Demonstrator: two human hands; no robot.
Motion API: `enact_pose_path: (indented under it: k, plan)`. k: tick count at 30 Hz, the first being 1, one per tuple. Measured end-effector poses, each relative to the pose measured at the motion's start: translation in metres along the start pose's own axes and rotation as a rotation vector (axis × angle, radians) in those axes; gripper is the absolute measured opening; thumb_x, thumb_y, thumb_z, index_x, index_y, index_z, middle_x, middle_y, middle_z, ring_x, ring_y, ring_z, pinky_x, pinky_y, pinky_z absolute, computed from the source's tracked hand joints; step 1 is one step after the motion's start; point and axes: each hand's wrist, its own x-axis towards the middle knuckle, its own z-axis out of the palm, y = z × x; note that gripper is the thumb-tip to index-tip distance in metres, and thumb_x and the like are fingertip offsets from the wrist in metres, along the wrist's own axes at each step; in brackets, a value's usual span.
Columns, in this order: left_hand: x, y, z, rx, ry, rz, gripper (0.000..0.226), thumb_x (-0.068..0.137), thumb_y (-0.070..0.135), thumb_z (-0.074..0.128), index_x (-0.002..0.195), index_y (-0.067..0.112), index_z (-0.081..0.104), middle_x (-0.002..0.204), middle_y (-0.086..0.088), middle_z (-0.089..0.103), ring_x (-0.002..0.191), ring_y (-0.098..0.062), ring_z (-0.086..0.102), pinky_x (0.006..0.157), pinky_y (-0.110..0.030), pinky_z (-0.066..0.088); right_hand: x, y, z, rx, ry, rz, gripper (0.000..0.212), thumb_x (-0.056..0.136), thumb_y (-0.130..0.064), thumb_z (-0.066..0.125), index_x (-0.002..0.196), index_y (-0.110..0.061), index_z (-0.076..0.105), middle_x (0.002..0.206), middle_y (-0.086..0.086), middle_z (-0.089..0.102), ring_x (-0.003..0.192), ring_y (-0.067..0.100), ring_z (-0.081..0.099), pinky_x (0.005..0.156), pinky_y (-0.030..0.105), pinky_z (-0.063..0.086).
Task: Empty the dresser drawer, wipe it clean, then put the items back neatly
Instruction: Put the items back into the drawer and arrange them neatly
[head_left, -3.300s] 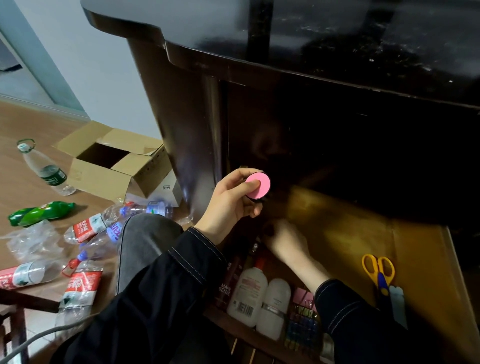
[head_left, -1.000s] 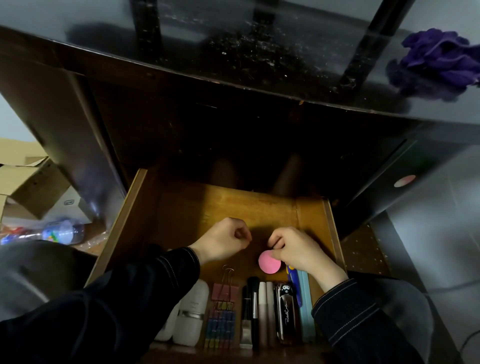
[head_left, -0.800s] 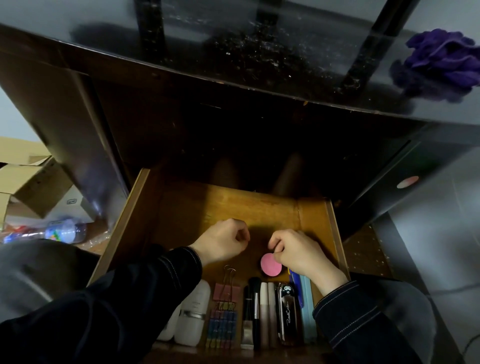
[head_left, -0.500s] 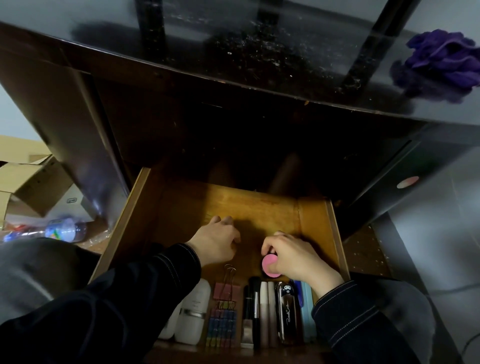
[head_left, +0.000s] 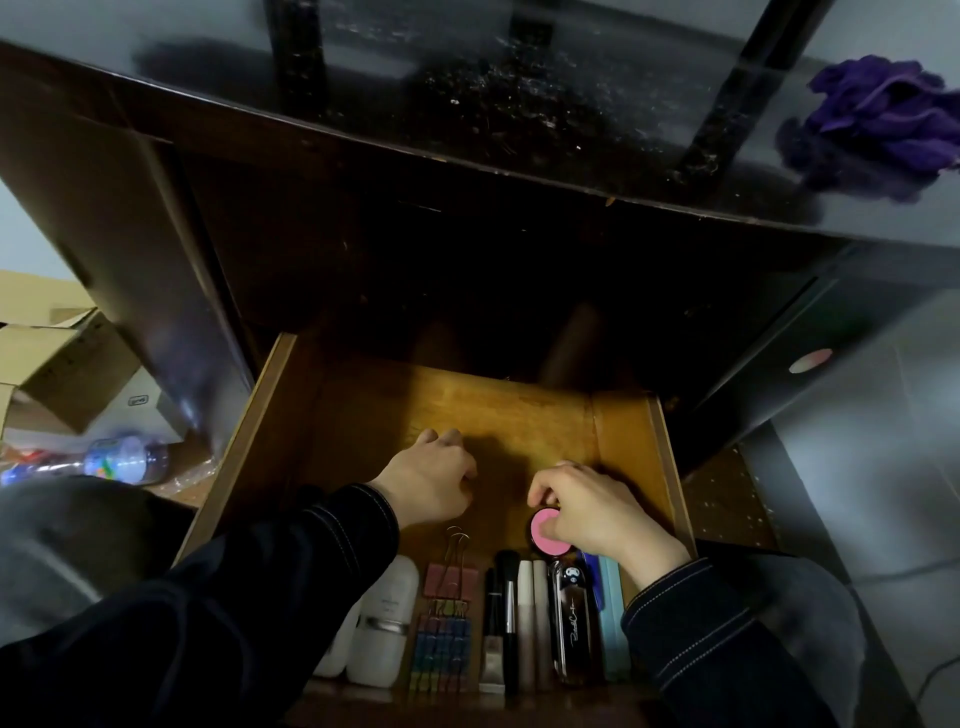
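In drawer (head_left: 519, 415), right hand (head_left: 597, 512) gripping pink compact (head_left: 545, 535), lid up

It is dim here, with a cold grey tone. The warmest, brightest area is the yellow-brown wooden floor of the open drawer (head_left: 519, 410). My left hand (head_left: 431, 486) throws a soft dark shadow on the wood at its right side, so the light seems to come from my left. My right hand (head_left: 587, 506) shades part of the small round pink-lidded tin (head_left: 545, 538) it pinches. The hollow of the dark brown wooden dresser (head_left: 467, 270) over the drawer is nearly black. Its glossy black top (head_left: 519, 78) carries pale glare and white specks, and mirrors the crumpled purple cloth (head_left: 893, 109). Straight edges bend near the frame borders. My dark sleeves (head_left: 234, 623) look a little soft.
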Motion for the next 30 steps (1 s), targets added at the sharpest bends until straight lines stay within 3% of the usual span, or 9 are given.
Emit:
enact_pose_path:
  k: [11,16,21,26,30]
  plan:
    - [-0.0002,-0.0005,0.0010,0.006,0.004,-0.001,0.039,0.096,0.030,0.054,0.133,0.022,0.060,0.139,-0.005,0.042,0.125,-0.030,0.038,0.105,-0.040,0.042,-0.0005,0.0004,-0.0009,-0.003,-0.027,0.015,0.029,0.089,-0.013,0.066,0.106,-0.035,0.061,0.114,-0.013,0.053,0.100,0.011,0.060,0.085,0.034,0.055]
    - [0.0001,0.0006,-0.0002,0.001,0.001,-0.008,0.039,0.096,0.030,0.054,0.134,0.023,0.059,0.139,-0.004,0.041,0.125,-0.030,0.037,0.106,-0.040,0.041,0.0003,-0.0018,-0.0028,0.034,-0.019,0.009,0.022,0.090,-0.023,0.067,0.109,-0.034,0.062,0.114,-0.013,0.053,0.100,0.010,0.059,0.083,0.031,0.053]
    - [0.0002,0.0010,-0.0001,0.009,0.006,-0.007,0.039,0.096,0.030,0.054,0.134,0.022,0.059,0.140,-0.005,0.041,0.126,-0.030,0.037,0.106,-0.040,0.041,0.0005,-0.0006,-0.0010,0.016,-0.045,0.017,0.021,0.091,-0.019,0.067,0.105,-0.034,0.063,0.112,-0.013,0.052,0.100,0.011,0.057,0.083,0.032,0.054]
    - [0.0010,0.0005,0.0006,0.011,0.002,-0.004,0.040,0.096,0.031,0.055,0.135,0.023,0.058,0.141,-0.005,0.041,0.127,-0.030,0.037,0.106,-0.039,0.041,0.0014,-0.0007,0.0011,0.078,0.009,0.015,0.018,0.089,-0.037,0.070,0.106,-0.034,0.065,0.111,-0.014,0.056,0.099,0.008,0.059,0.082,0.030,0.051]
    - [0.0024,-0.0011,0.0018,-0.012,0.017,-0.002,0.040,0.095,0.031,0.056,0.134,0.023,0.058,0.139,-0.004,0.043,0.127,-0.028,0.038,0.105,-0.038,0.042,0.0038,-0.0015,0.0040,0.152,0.060,0.001,0.006,0.091,-0.043,0.067,0.093,-0.038,0.064,0.102,-0.020,0.056,0.091,-0.002,0.055,0.075,0.026,0.047]
